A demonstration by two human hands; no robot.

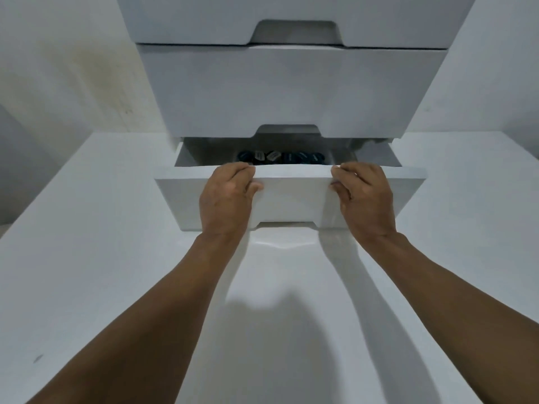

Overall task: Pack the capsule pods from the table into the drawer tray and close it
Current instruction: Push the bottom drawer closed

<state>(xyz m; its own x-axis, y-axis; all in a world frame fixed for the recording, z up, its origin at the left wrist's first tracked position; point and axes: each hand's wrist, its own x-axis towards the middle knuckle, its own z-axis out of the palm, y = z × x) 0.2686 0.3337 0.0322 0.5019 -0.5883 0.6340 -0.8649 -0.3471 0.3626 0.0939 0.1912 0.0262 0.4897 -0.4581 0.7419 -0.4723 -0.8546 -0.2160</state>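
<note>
The bottom white drawer (294, 196) of a white drawer unit stands partly pulled out over the table. Inside it, a row of dark capsule pods (281, 156) shows through the narrow gap under the drawer above; some are blue, some have silvery tops. My left hand (226, 196) grips the top edge of the drawer front left of centre, fingers curled over the rim. My right hand (364, 196) grips the same edge on the right. The rest of the drawer's inside is hidden.
Two more white drawers (291, 88) with cut-out handles are stacked above, both pushed in. The unit rests on a white table (87, 258) against pale walls. A small dark mark (38, 358) lies near the table's front left.
</note>
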